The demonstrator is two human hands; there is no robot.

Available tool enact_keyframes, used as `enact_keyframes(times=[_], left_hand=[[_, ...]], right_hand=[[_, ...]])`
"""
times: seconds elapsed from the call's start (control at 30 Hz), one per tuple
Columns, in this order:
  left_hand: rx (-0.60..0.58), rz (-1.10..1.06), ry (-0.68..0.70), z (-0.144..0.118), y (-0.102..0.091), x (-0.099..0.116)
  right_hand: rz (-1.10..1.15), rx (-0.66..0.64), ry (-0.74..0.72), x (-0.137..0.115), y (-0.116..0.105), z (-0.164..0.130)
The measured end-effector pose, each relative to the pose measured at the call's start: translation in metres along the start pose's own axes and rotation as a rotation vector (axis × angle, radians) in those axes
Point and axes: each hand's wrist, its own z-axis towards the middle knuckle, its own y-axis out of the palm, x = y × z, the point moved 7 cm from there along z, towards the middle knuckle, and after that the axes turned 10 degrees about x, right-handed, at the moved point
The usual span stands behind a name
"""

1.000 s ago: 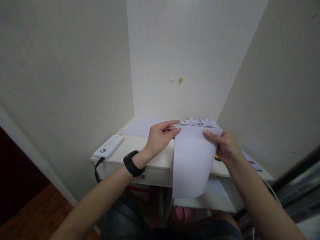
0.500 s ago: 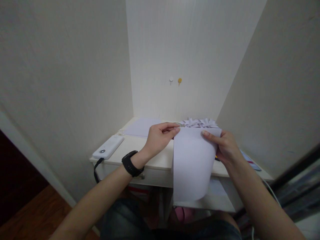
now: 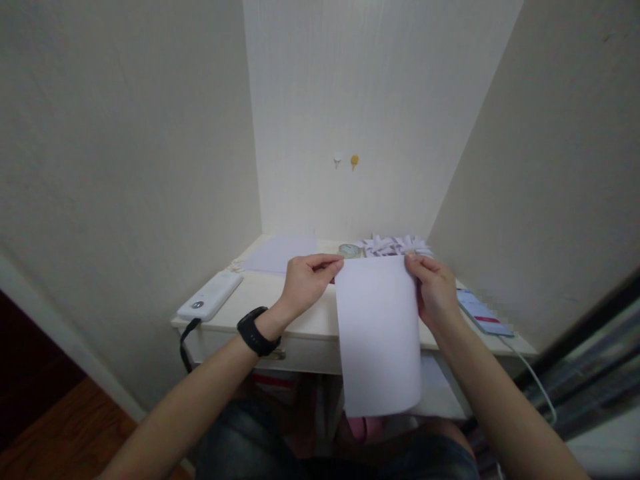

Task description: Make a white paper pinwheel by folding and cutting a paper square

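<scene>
I hold a white sheet of paper [image 3: 379,333] upright over the front edge of a small cream table [image 3: 300,327]. My left hand [image 3: 305,283], with a black watch on its wrist, pinches the sheet's top left corner. My right hand [image 3: 434,288] pinches the top right corner. The sheet hangs down past the table edge toward my lap, its lower end curling. Just behind the sheet lies a pile of folded white paper pieces [image 3: 395,245].
A flat white sheet [image 3: 280,253] lies at the table's back left. A white power bank [image 3: 210,297] with a black cable sits at the left edge. A phone [image 3: 483,315] on a white cable lies at the right. A small round object [image 3: 349,250] rests near the pile. Walls close in on three sides.
Both hands shifted a little left and drew the top corners closer together; the sheet now hangs straighter and lower. The phone at the right has come into view.
</scene>
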Motion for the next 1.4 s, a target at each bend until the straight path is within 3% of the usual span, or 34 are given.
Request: enact_keyframes(times=[0.1, 0.2, 0.4, 0.73, 0.9, 1.17, 1.4], left_hand=[[-0.001, 0.011, -0.031, -0.003, 0.0, -0.007], [0.013, 0.013, -0.056, -0.005, -0.001, -0.014], [0.063, -0.006, -0.131, 0.001, -0.006, -0.03], [0.01, -0.152, -0.342, 0.004, -0.006, -0.065], [0.012, -0.174, -0.372, 0.007, -0.008, -0.078], [0.062, -0.135, -0.408, 0.022, -0.014, -0.107], [0.05, -0.135, -0.479, 0.028, -0.011, -0.122]], right_hand=[[-0.004, 0.053, -0.05, 0.004, -0.003, 0.001], [-0.01, 0.083, 0.003, 0.015, -0.006, 0.002], [-0.158, -0.071, 0.197, 0.043, 0.002, -0.005], [-0.146, -0.077, 0.25, 0.062, 0.004, 0.014], [-0.199, -0.082, 0.238, 0.073, 0.006, 0.016], [-0.329, -0.222, 0.465, 0.113, 0.004, 0.013], [-0.322, -0.243, 0.465, 0.135, 0.003, 0.024]])
